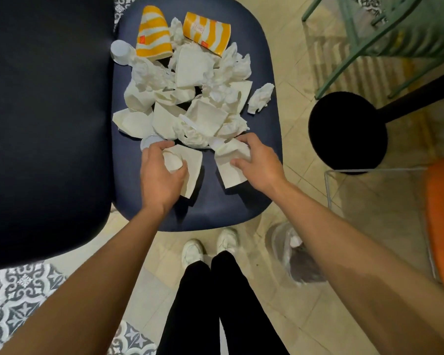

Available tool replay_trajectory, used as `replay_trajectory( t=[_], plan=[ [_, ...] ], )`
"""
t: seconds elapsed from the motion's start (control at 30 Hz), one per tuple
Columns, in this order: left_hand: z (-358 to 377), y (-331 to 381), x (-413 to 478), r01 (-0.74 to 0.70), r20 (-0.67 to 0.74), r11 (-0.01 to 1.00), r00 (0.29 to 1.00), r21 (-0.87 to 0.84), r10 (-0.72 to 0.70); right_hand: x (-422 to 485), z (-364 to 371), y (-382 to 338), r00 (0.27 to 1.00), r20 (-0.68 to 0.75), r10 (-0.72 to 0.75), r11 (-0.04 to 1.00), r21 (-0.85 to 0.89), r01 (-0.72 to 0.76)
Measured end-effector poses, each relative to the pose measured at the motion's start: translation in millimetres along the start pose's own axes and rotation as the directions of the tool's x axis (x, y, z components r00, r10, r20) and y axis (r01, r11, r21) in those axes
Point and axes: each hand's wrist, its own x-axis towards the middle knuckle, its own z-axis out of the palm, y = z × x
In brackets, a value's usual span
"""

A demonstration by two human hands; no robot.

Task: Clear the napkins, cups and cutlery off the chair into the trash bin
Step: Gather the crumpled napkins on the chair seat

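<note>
While the left hand (162, 175) curls round a white wad (172, 162) on the chair (215, 213), the right hand (256, 160) pinches a napkin (231, 172) beside the pile (190, 98); squeeze both bundles tight so nothing drops before reaching the bin (296, 260) at lower right.

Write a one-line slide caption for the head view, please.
Left hand grips a small white cup, right hand holds a napkin on the littered navy chair; trash bin nearby.
</note>
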Motion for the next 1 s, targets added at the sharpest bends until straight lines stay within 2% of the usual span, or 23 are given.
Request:
replay_trajectory(
  t=[0.27, 0.53, 0.8, 1.0],
  plan=[
    [40.6, 29.0, -29.3, -0.089, 0.113, 0.996, 0.99, 0.019, 0.086, -39.1, -31.5, 46.9, 0.993, -0.081, 0.081, 0.997, 0.008, -0.08],
    [96.7, 67.4, -92.9, -0.127, 0.182, 0.989, 0.973, -0.079, 0.139, -93.3, -72.2, 128.0, 0.974, -0.121, 0.193, 0.981, 0.027, -0.191],
    [172.8, 75.8, -169.3, -0.127, 0.255, 0.985, 0.955, -0.119, 0.154, -142.4, -89.0, 223.7, 0.96, -0.08, 0.27, 0.963, 0.012, -0.27],
    [235.2, 53.5, -208.1, -0.065, 0.377, 0.991, 0.92, -0.116, 0.105, -157.9, -75.1, 284.1, 0.947, -0.044, 0.32, 0.947, 0.007, -0.32]
  ],
)
